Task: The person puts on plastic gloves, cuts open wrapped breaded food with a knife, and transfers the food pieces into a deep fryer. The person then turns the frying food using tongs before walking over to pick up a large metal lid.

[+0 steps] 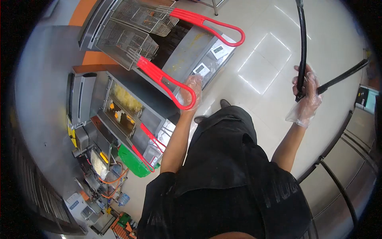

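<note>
My left hand [195, 85], in a clear plastic glove, is at the fryer front, beside the looped red handle [154, 73] of the nearer wire basket [125, 44]. Its fingertips reach the lower white timer [201, 70]; how the fingers are bent is hard to make out. A second timer [219, 51] sits further along the panel, near another red-handled basket [139, 16]. Out to the right, my gloved right hand [307, 93] is closed around the black tongs [303, 44], whose two arms are spread apart.
Another fryer [153, 119] on the left holds oil with yellow and orange food and two red-handled baskets. A green bin [133, 161] stands beside it. Steel cabinets with black handles [338, 181] line the lower right. Pale tiles [262, 59] cover the floor.
</note>
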Action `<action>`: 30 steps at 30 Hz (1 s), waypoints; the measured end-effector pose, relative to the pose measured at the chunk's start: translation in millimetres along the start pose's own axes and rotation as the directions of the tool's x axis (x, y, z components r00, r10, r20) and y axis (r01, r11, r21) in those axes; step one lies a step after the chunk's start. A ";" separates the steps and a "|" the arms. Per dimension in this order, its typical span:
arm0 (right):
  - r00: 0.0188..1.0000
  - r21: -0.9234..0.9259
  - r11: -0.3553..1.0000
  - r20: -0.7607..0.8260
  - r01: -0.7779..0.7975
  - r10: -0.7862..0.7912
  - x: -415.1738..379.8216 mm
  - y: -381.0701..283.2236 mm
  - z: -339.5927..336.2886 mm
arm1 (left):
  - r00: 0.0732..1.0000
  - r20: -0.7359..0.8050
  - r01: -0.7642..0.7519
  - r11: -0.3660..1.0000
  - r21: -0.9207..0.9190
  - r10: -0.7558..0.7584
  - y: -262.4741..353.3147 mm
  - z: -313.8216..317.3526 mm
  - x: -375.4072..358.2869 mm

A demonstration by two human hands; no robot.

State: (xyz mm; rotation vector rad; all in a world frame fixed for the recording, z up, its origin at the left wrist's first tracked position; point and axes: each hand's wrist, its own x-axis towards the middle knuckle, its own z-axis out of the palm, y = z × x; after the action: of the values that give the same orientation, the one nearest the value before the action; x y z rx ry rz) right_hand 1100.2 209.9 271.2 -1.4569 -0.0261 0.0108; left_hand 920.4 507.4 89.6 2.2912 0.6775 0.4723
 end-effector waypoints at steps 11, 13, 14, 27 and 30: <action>0.816 0.233 0.889 0.533 -0.394 0.222 -84.4 -67.2 84.1 | 0.988 0.029 0.152 0.988 -0.042 -0.150 -3.3 -114.8 -104.8; 0.639 0.089 0.892 0.729 -0.443 0.245 -106.9 -65.3 105.8 | 0.981 0.046 0.190 0.976 -0.103 -0.186 -13.0 -139.8 -132.9; 0.542 0.006 0.884 0.792 -0.467 0.280 -124.8 -75.7 123.9 | 0.966 0.095 0.250 0.961 -0.122 -0.239 -10.5 -157.3 -143.4; -0.205 -0.293 0.884 0.901 0.364 0.383 -301.1 48.2 379.9 | 0.774 0.276 0.612 0.558 -0.560 -0.570 -49.7 -339.8 -345.2; -0.379 0.074 0.739 0.890 0.670 0.254 -337.4 124.2 439.0 | 0.745 0.420 0.634 0.355 -0.687 -0.518 -84.2 -369.7 -411.9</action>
State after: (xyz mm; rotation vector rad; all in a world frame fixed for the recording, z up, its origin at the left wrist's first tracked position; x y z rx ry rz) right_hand 753.3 652.3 193.9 -1.5066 -2.1481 1.0587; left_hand 378.2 508.9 229.0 1.0673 0.9149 0.1897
